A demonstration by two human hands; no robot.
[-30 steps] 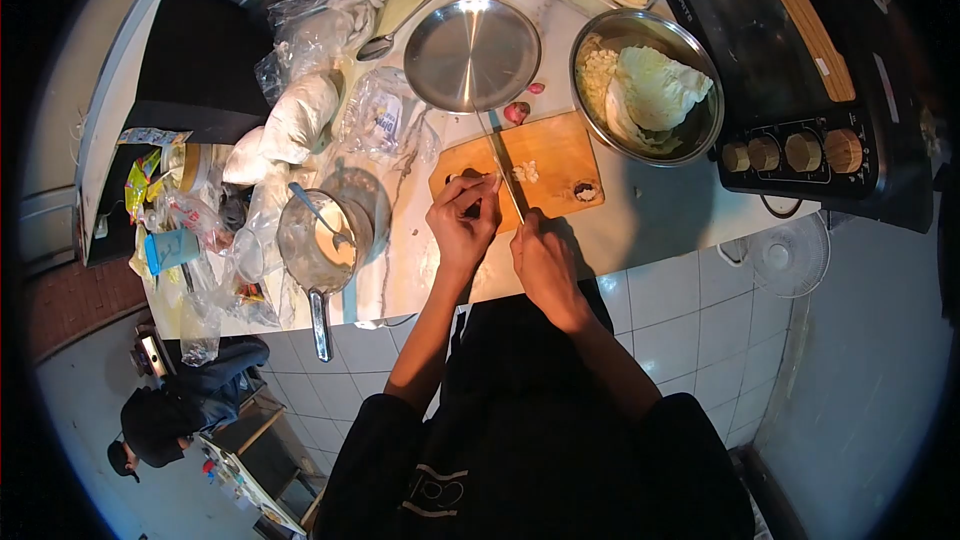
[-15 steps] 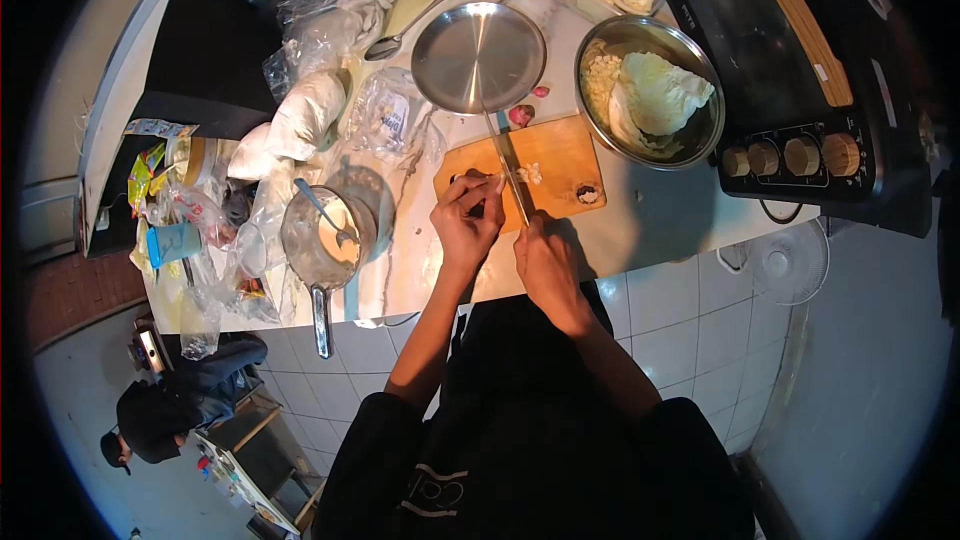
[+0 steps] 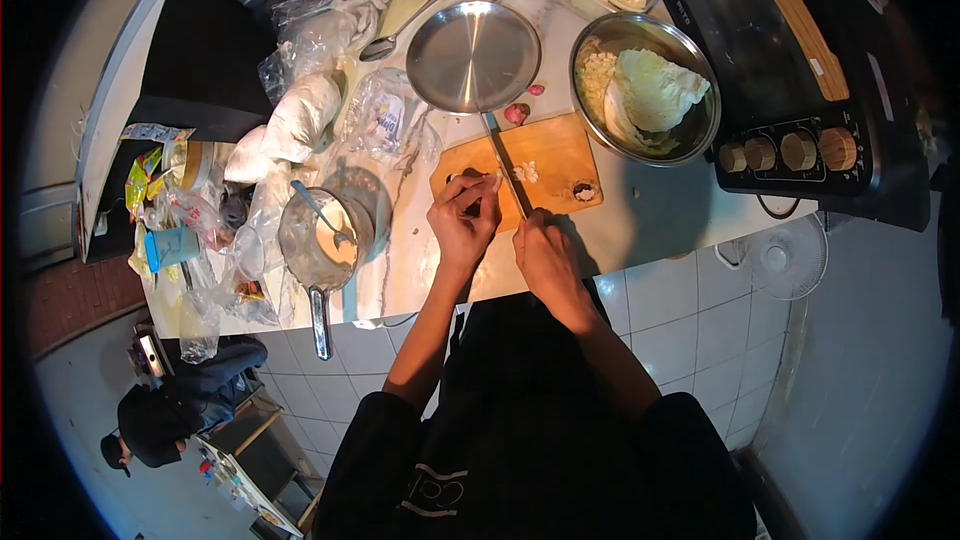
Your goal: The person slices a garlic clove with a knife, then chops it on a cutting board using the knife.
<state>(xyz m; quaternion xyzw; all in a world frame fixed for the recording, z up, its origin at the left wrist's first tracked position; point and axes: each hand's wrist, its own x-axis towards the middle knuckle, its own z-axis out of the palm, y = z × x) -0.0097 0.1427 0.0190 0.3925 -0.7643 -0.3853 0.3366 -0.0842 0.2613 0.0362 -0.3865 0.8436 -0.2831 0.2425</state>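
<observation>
My right hand [image 3: 548, 257] is closed round the handle of a knife [image 3: 505, 162], whose blade points away from me across a wooden cutting board [image 3: 565, 145]. My left hand [image 3: 463, 227] has its fingertips bunched on the board beside the blade, pinching a small pale piece [image 3: 497, 182] that looks like garlic. Chopped pale bits [image 3: 526, 172] lie just right of the blade. Two reddish shallots [image 3: 516, 113] rest beyond the board, below a round steel lid or plate [image 3: 474, 55].
At right stands a steel bowl [image 3: 712, 125] with a cabbage leaf, beside a black oven [image 3: 800, 180]. To the left are a saucepan [image 3: 319, 315] with a spoon in it, plastic bags [image 3: 385, 120] and a large spoon [image 3: 410, 22]. Another person [image 3: 165, 415] is at far left.
The view has shifted slightly. Both hands keep their hold beside the blade, with only a very small movement of the knife.
</observation>
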